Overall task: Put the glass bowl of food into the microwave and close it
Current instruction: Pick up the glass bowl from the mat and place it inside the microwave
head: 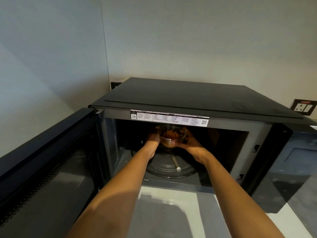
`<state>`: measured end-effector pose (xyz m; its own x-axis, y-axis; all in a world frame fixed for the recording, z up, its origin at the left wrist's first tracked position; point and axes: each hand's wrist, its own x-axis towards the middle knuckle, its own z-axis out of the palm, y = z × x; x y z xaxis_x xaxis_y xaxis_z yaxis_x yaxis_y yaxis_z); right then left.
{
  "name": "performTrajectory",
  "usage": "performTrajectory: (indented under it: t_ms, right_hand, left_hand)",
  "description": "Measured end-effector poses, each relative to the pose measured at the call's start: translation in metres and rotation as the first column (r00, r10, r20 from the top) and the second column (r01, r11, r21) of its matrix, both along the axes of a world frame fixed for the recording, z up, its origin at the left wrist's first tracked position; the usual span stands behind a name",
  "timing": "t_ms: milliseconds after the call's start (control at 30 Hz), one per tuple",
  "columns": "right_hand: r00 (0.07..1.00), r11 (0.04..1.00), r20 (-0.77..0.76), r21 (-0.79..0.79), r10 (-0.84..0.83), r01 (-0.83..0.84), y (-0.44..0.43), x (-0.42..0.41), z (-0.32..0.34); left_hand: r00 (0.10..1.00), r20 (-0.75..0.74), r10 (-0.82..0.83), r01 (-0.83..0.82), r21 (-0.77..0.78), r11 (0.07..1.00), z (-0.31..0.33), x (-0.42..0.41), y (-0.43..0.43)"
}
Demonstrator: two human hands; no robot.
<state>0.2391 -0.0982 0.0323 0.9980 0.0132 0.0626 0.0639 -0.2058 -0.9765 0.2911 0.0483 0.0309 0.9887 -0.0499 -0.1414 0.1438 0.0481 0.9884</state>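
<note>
A black microwave (pixel 197 98) stands on a white counter, its door (pixel 46 162) swung fully open to the left. Both my arms reach into the dark cavity. My left hand (pixel 152 138) and my right hand (pixel 190 140) hold a small glass bowl (pixel 171 135) from either side. The bowl holds orange-brown food and sits over the back of the round glass turntable (pixel 171 166). Whether the bowl rests on the turntable or hangs just above it is unclear in the dim light.
The white counter (pixel 171 212) runs in front of the microwave. Its control panel (pixel 295 162) is on the right side. A wall socket (pixel 303 109) sits on the pale wall at the right, another dark socket (pixel 115 85) behind the microwave's left corner.
</note>
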Motion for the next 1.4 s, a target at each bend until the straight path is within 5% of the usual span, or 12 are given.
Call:
performTrajectory:
  t_ms: [1400]
  right_hand:
    - [0.999,1.0,-0.031,0.006,0.019,-0.019,-0.004,0.007,-0.019]
  left_hand:
    - [1.0,0.009,0.015,-0.015,-0.004,1.0,-0.022,0.008,-0.002]
